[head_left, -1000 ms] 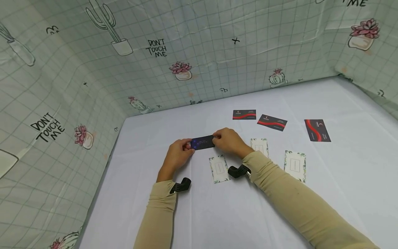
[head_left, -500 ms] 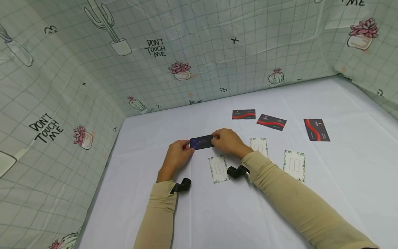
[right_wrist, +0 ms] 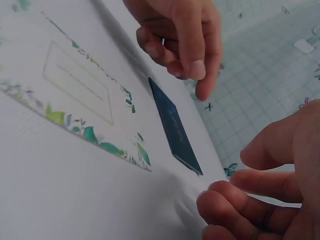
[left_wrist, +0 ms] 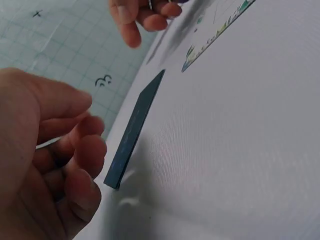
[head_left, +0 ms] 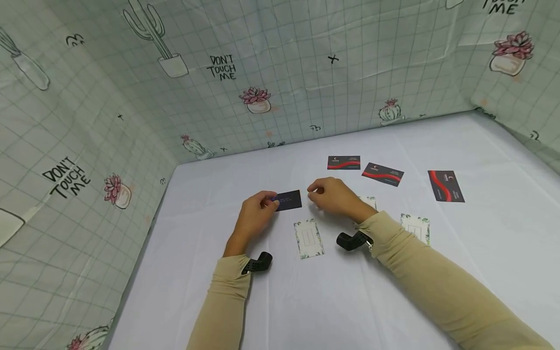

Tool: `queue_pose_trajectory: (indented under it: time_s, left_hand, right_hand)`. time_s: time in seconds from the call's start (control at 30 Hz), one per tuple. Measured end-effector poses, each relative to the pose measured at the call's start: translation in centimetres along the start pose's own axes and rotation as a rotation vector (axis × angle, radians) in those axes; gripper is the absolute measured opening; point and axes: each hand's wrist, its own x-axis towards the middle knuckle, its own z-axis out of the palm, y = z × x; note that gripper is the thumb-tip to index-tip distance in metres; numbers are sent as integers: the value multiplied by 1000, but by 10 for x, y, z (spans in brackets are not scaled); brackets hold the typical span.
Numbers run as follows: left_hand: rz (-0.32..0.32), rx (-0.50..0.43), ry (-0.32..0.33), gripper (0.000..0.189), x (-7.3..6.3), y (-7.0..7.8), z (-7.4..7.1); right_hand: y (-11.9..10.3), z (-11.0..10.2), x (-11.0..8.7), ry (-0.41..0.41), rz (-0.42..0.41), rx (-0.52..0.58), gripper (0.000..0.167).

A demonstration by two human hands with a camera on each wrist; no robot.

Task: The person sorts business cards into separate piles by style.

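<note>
A dark blue-black business card (head_left: pixel 289 200) lies flat on the white tabletop, and its edge looks thick enough for more than one card. My left hand (head_left: pixel 255 211) hovers at its left end, covering that corner in the head view. Both wrist views show this hand's fingers loosely bent and apart from the card. Just off the right end is my right hand (head_left: pixel 337 197), fingers relaxed, holding nothing. Below the dark card lies a white card with a leafy border (head_left: pixel 308 239). Another leafy card (head_left: pixel 369 201) is partly hidden behind the right hand.
Several other cards lie to the right: black-and-red ones (head_left: pixel 343 162), (head_left: pixel 382 174) tilted, and a black-and-red card turned upright (head_left: pixel 446 186). A third leafy card (head_left: pixel 415 226) is partly under the right sleeve (head_left: pixel 420 262). A printed cloth (head_left: pixel 288 73) walls the table's back and sides.
Both hands have let go of the dark card. My right hand has drawn back to the right, while my left hand has shifted slightly right, over the card's left end.
</note>
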Motion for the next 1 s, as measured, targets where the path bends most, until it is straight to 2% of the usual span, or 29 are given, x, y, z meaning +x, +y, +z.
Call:
queue_pose_trajectory:
  time_s: [0.1, 0.2, 0.37, 0.53, 0.77, 0.9, 1.0]
  left_hand:
    - [62, 1, -117, 24, -2, 8, 2]
    - [87, 48, -213, 21, -4, 14, 5]
    - [112, 109, -291, 23, -5, 18, 8]
    - [127, 127, -369, 29, -5, 20, 10]
    - [130, 136, -407, 27, -10, 20, 17]
    - [137, 127, -405, 27, -12, 21, 15]
    - [140, 129, -404, 27, -12, 23, 14]
  right_hand:
    - [1, -3, -6, -33, -16, -13, 33]
    - [1, -5, -15, -81, -37, -22, 34]
    - [1, -5, -30, -120, -80, -49, 34]
    - [0, -4, -41, -161, -111, -82, 34]
    - [2, 2, -55, -217, -147, -76, 37]
    - [-3, 7, -60, -253, -175, -132, 48]
    - [-10, 11, -65, -251, -171, -200, 58]
